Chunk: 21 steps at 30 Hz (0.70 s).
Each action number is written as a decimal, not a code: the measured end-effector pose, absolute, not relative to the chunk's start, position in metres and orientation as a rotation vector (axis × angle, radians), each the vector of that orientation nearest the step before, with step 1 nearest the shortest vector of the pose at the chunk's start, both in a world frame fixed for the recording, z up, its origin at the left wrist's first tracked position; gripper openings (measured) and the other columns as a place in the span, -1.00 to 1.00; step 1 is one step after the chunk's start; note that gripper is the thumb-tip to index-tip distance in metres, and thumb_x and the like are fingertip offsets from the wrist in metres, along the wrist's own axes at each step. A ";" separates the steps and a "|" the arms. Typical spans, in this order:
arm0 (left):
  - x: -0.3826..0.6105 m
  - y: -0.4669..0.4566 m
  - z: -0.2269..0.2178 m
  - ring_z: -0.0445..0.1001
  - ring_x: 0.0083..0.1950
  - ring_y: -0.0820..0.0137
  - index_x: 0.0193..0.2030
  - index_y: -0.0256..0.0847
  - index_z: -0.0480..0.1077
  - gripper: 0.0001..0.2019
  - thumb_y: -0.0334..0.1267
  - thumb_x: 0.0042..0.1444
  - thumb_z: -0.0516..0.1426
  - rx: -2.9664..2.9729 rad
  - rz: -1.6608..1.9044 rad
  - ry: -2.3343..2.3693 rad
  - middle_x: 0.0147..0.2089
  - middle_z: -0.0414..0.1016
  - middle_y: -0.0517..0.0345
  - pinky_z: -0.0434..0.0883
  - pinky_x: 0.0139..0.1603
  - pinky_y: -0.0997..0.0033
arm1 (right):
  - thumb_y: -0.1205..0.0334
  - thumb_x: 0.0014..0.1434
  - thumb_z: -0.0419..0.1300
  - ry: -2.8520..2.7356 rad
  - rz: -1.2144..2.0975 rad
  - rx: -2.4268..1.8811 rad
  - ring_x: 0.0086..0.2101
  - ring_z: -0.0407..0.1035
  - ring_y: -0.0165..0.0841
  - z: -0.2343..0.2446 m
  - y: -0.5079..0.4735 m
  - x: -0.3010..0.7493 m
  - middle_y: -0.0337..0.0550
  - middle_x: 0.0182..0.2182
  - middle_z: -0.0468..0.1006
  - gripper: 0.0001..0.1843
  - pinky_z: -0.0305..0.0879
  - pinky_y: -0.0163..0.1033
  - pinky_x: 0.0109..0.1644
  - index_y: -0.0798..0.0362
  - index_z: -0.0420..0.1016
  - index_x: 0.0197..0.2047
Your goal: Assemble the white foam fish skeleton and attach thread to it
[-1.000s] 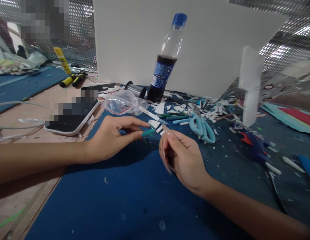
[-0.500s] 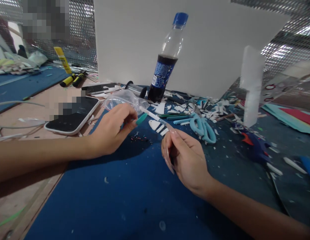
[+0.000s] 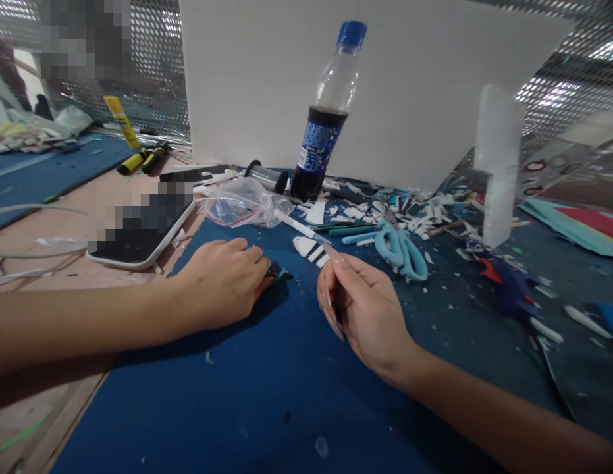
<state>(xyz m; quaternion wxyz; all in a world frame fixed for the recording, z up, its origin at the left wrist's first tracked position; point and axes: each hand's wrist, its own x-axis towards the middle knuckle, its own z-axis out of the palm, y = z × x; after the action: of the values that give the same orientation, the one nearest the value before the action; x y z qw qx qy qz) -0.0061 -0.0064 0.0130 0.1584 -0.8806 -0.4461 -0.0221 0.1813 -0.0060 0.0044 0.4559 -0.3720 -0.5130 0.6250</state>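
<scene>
My left hand [image 3: 224, 283] rests low on the blue mat, fingers curled together. At its fingertips is a small green tip [image 3: 281, 273], beside tiny dark bits [image 3: 273, 268]; I cannot tell what is pinched. My right hand [image 3: 360, 306] is raised over the mat with thumb and index finger pinched; anything between them is too small to make out. Close to its fingertips ends a thin white stick [image 3: 299, 227] with a bluish end. Just behind the right fingers lie white cut pieces [image 3: 306, 247]. A clear plastic bag [image 3: 237, 203] sits beyond my left hand.
A cola bottle [image 3: 320, 131] stands behind a spool [image 3: 266, 176] and scraps [image 3: 355, 214]. Light-blue scissors [image 3: 402, 253] and a blue glue gun [image 3: 513, 286] lie right. A phone [image 3: 138, 234] lies left. A white panel [image 3: 409, 99] stands behind.
My left hand has lowered to the mat, over the tiny dark bits, and its green tip moved down with it. My right hand keeps its pinch almost in place.
</scene>
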 end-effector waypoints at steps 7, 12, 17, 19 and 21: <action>-0.008 -0.003 0.014 0.36 -0.43 0.31 -0.43 -0.27 0.38 -0.85 -0.46 0.06 0.01 -2.603 -0.047 -1.191 -0.46 0.43 0.07 0.23 -0.45 0.35 | 0.12 0.24 0.05 -1.282 1.525 -0.926 -0.78 0.10 -0.58 0.005 -0.006 0.181 -0.34 -0.76 0.26 -0.60 -0.01 -0.47 -0.78 0.08 0.25 -0.60; -0.009 -0.004 0.012 0.24 -0.44 0.39 -0.49 -0.28 0.28 -0.73 -0.36 0.20 -0.10 -2.692 -0.550 -1.294 -0.49 0.31 0.11 0.18 -0.43 0.39 | 0.10 0.26 0.04 -1.332 1.452 -0.926 -0.78 0.11 -0.57 0.006 -0.008 0.181 -0.35 -0.74 0.26 -0.59 0.02 -0.46 -0.77 0.07 0.24 -0.59; -0.004 -0.008 0.014 0.07 -0.55 0.55 -0.52 -0.24 0.14 -0.68 -0.20 0.25 -0.10 -3.138 -1.532 -2.001 -0.56 0.09 0.30 0.07 -0.54 0.53 | 0.15 0.31 -0.03 -1.538 1.195 -0.920 -0.70 0.22 -0.56 0.009 -0.015 0.182 -0.32 -0.68 0.30 -0.61 0.14 -0.43 -0.67 0.07 0.29 -0.54; -0.001 -0.010 0.012 0.03 -0.55 0.57 -0.52 -0.25 0.15 -0.68 -0.17 0.24 -0.08 -3.198 -1.896 -2.151 -0.57 0.07 0.32 0.05 -0.54 0.54 | 0.22 0.33 -0.05 -1.675 1.040 -0.891 -0.66 0.25 -0.55 0.011 -0.018 0.183 -0.31 -0.67 0.32 -0.61 0.19 -0.43 -0.59 0.08 0.31 -0.53; 0.001 -0.012 0.011 0.02 -0.54 0.58 -0.52 -0.26 0.15 -0.69 -0.20 0.23 -0.06 -3.238 -2.070 -2.196 -0.56 0.06 0.32 0.04 -0.53 0.55 | 0.28 0.32 -0.06 -1.813 0.896 -0.849 -0.63 0.26 -0.56 0.012 -0.020 0.184 -0.29 -0.65 0.34 -0.62 0.21 -0.42 -0.53 0.09 0.32 -0.52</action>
<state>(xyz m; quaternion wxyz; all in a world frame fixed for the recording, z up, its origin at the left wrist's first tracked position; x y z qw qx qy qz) 0.0005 -0.0120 0.0110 -0.5990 -0.5858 -0.3973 -0.3744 0.1840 -0.0204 0.0125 0.4567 -0.3442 -0.7354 0.3634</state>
